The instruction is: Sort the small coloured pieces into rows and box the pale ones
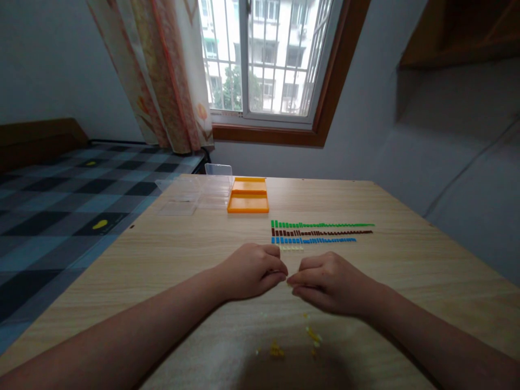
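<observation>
Nearest, loose yellow pieces (277, 351) lie on the tabletop (162, 257). Beyond them, the left hand (255, 272) and right hand (330, 284) hover just apart, fingers curled; whether they close on anything, I cannot tell. Farther off lie a pale row (292, 248), blue row (312, 240), brown row (314, 233), green row (320, 225), then an open orange case (247, 210).

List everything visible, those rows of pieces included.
Table: one, light wood, centre
Green row: one, green, rearmost
Brown row: one, brown, second
Blue row: one, blue, third
Pale row: one, yellowish, nearest
Loose pieces: some, yellowish, foreground
Case: one, orange, table's back
Clear boxes: at least two, colourless, beside case
Bed: one, blue-black, left
Window: one, white, far wall
Curtain: one, red-cream, beside window
Cabinet: one, brown, upper right
Cable: one, pale, right wall
Left hand: one, bare, over table
Right hand: one, bare, beside left
</observation>
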